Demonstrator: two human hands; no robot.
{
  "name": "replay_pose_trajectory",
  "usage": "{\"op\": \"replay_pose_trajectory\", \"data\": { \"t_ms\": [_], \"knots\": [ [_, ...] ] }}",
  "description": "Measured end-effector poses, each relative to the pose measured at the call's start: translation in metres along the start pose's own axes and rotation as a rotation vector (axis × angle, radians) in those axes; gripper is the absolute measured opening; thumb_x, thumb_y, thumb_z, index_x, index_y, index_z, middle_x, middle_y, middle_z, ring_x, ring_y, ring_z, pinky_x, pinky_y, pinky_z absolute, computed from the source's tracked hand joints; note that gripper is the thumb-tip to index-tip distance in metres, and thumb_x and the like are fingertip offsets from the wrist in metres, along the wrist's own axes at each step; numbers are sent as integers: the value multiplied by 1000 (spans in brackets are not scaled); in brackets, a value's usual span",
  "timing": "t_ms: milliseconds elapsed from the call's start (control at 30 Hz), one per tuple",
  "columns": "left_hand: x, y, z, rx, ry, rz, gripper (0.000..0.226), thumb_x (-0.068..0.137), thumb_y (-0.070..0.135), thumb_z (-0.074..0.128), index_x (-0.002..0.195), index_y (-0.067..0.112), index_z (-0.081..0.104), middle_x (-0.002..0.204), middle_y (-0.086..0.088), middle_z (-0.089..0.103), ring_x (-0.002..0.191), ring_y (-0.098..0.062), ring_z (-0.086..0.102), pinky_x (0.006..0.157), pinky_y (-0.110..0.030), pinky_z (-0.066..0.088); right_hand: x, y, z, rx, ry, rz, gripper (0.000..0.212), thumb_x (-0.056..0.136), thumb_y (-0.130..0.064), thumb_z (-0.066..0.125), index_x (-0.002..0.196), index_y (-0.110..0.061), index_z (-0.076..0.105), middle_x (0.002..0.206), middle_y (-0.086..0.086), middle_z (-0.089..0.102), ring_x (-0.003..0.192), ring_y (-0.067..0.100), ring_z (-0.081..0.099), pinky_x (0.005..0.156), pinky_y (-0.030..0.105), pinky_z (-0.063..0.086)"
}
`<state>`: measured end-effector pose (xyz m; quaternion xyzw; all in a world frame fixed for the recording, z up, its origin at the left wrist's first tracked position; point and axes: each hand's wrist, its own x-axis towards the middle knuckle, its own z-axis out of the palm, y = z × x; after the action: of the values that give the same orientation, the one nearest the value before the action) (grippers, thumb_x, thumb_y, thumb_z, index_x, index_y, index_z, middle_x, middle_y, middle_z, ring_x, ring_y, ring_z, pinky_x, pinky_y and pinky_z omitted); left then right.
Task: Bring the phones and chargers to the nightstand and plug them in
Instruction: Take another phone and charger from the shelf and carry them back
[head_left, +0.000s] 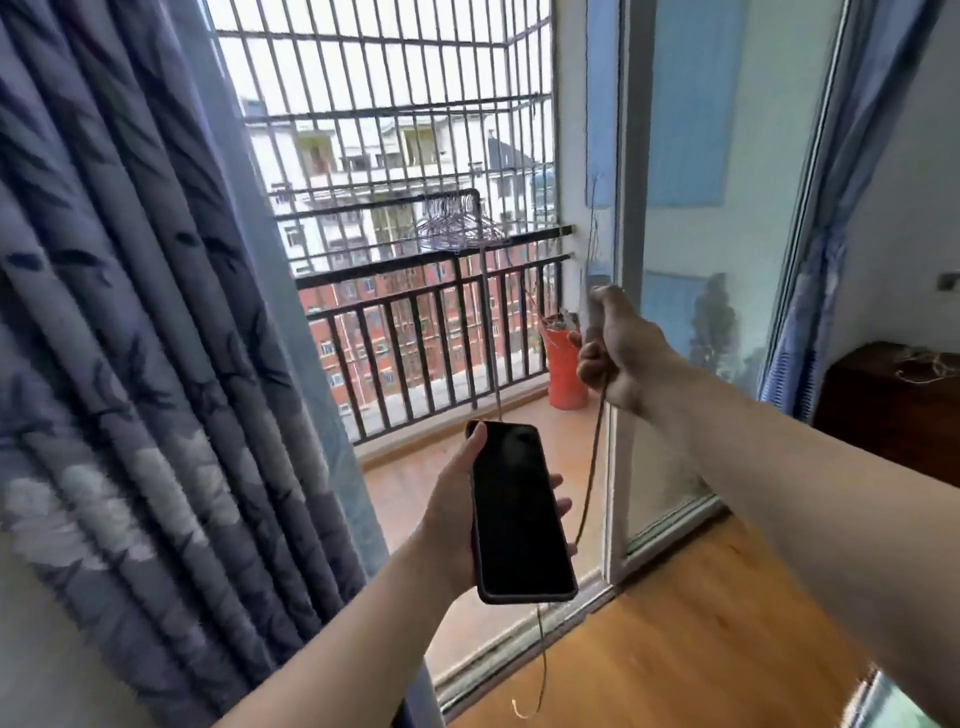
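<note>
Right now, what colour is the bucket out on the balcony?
Orange-red. The plastic bucket stands on the balcony floor by the railing, clearest in the head view.

Daylight floods in through barred balcony opening, sky there blown out to near white. Interior dimmer by contrast; curtain at left in soft shade, pattern smeared by motion blur. Right hand backlit, dark and blurred. Phone screen black, faint sheen only. Glass door carries pale reflections. Wide-angle bending curves bars and door frame toward edges. Overall softness, compression smearing.
</note>
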<state>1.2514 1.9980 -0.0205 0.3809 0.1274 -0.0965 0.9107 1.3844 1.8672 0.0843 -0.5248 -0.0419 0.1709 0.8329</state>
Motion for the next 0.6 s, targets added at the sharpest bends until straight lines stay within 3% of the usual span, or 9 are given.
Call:
{"op": "replay_pose_trajectory", "data": {
  "t_ms": [100, 200, 467, 600],
  "knots": [
    [66, 25, 3, 31, -20, -12, 75, 77, 67, 58, 110, 1, 71, 107, -19, 67, 89, -38, 66, 89, -62, 48, 59, -14, -9, -16, 41, -62, 31, 89, -38, 57, 75, -13, 48, 49, -1, 45, 33, 5, 33, 32, 16, 25],
    [137, 45, 7, 50, -46, -36, 78, 76, 66, 57, 122, 3, 64, 110, -21, 66, 92, -38, 64, 99, -62, 41, 123, -18, -28, -76, 123, -108, 32, 90, -41, 55, 81, -10, 50, 64, 3, 42, 33, 5, 31, 31, 15, 24],
    [333, 84, 7, 87, -223, -209, 75, 74, 60, 63, 118, -1, 62, 109, -23, 61, 100, -40, 58, 111, -58, 30, 279, -28, -99, -60, 465, -66, 29, 87, -44, 58, 80, -18, 48, 79, 5, 49, 33, 4, 31, 31, 14, 21],
    [412, 89, 28, 129, -246, -289, 80, 68, 61, 68, 119, 0, 64, 105, -22, 69, 89, -39, 68, 103, -56, 41, 321, -53, -141, -9, 619, -88, 27, 88, -43, 55, 80, -19, 47, 83, 8, 50, 36, 5, 31, 31, 13, 22]
  ]
}}
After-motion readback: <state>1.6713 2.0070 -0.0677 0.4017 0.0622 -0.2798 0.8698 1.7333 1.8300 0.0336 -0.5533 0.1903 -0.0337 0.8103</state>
